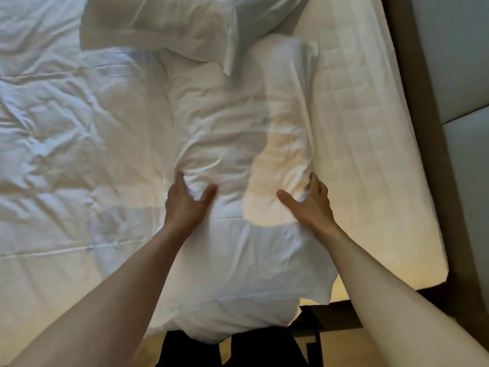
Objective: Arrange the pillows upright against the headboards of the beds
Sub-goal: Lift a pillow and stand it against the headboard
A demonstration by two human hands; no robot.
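At the top edge of the view, a second pillow [169, 25] was cut off, so we could not tell its full shape, and soft blur hid the finer folds. The bed [370, 160] was covered in white: a rumpled duvet [53, 133] to the left, a smoother sheet to the right. Along the right side ran a padded grey headboard [460, 75] with a brown frame. The nearer pillow [232, 133] lay flat across the bed, its near end hanging over the mattress edge towards us. Our left hand [186, 201] pinched its fabric between thumb and fingers. Our right hand [311, 201] was spread open, fingertips touching the pillow's right edge; whether it gripped, we could not tell.
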